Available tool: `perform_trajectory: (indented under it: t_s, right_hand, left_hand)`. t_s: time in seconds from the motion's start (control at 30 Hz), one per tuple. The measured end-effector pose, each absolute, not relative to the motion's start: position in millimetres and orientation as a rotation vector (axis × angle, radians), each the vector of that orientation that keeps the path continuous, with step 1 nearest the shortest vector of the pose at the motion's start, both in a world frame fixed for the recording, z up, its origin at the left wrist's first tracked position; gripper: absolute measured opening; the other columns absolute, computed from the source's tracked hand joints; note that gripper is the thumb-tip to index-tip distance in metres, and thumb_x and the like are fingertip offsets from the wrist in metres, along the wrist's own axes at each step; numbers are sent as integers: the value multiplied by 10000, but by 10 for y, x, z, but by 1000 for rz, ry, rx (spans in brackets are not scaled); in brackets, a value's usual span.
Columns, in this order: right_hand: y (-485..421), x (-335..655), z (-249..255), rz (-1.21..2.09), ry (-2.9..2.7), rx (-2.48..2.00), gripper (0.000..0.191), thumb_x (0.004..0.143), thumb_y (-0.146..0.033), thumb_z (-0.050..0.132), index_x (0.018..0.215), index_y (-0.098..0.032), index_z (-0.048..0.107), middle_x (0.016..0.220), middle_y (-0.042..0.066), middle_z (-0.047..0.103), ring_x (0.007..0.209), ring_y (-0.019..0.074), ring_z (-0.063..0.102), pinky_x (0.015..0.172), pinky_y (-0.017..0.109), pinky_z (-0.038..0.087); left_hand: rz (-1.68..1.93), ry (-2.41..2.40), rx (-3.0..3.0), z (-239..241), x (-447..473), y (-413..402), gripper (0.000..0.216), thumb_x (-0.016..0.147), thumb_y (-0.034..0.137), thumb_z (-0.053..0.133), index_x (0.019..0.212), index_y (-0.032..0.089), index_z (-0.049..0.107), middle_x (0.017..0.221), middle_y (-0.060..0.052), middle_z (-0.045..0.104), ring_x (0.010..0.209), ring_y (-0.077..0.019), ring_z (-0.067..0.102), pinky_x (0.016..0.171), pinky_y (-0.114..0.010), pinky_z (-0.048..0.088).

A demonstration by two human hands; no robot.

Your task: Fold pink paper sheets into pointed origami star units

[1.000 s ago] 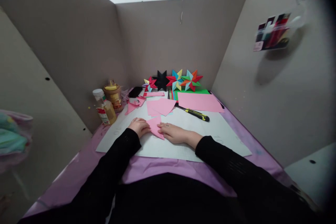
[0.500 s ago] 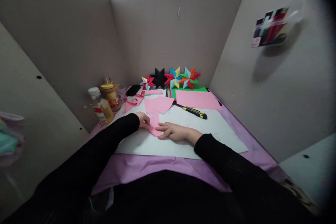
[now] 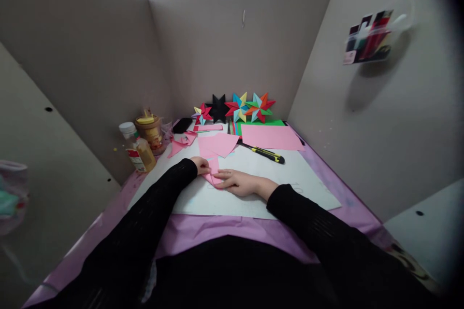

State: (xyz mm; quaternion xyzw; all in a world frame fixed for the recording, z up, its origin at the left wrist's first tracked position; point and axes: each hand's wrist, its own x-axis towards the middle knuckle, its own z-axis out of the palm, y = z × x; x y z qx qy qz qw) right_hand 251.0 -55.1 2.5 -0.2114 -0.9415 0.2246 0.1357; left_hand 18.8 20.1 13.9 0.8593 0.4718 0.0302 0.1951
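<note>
In the head view, we see a small folded piece of pink paper point(image 3: 215, 164) on the white board point(image 3: 253, 206), between the two hands. The left hand point(image 3: 201, 165) bends its fingers down at the paper's left side; we cannot tell whether they pinch the edge or only press on it. The right hand point(image 3: 237, 182) lies with its fingers stretched out and slightly parted, their tips on the paper's right side.

Just beyond, we find overlapping pink sheets point(image 3: 221, 143), with a yellow-and-black cutter point(image 3: 267, 155) to their right and folded pink pieces point(image 3: 177, 147) to their left. A large pink sheet point(image 3: 272, 137) lies at the far right. Along the far partition point(image 3: 232, 48) we see a black paper star point(image 3: 219, 108) among multicoloured stars point(image 3: 259, 107). A bottle point(image 3: 144, 154) stands on the left, near a brown tub point(image 3: 152, 136). Purple cloth point(image 3: 217, 229) shows along the near side.
</note>
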Motion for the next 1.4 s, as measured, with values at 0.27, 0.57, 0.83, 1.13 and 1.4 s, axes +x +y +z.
perform_trajectory:
  t_s: [0.27,0.57,0.83,1.13,1.4]
  right_hand:
    - [-564,2522,36,659,-2668,-656,551,773,-68,482,1293,-250,477,1354,42,462,1307,195,330,1078,409,268]
    - [-549,2532,14,677,-2650,-658,583,798,-58,445,1334,-285,410,1363,14,449,1299,175,346,1078,396,273]
    - [-578,2518,46,733,-2633,-623,470,836,-87,426,1258,-276,514,1320,14,503,1282,156,374,1070,357,304]
    - [-589,2526,64,699,-2622,-653,541,799,-65,454,1303,-259,461,1371,39,442,1246,175,420,1049,359,328]
    - [-613,2549,115,869,-2590,-676,309,855,-167,482,1090,-274,652,1352,21,467,1261,184,407,1058,340,310]
  left_hand:
    - [116,1394,2410,99,212,174,232,682,405,615,673,175,641,623,15,612,582,-121,505,538,-202,348]
    - [129,1475,2408,86,255,156,238,682,409,614,662,175,653,596,10,615,565,-123,505,511,-208,335]
    - [156,1517,2400,84,287,165,212,700,373,603,683,168,655,666,-18,659,603,-138,541,548,-221,364]
    - [189,1394,2348,18,211,204,216,681,375,628,693,160,644,672,-2,651,612,-130,544,559,-206,372]
    - [310,1370,2294,-83,170,213,272,684,420,619,731,154,654,695,-11,661,632,-141,556,566,-217,384]
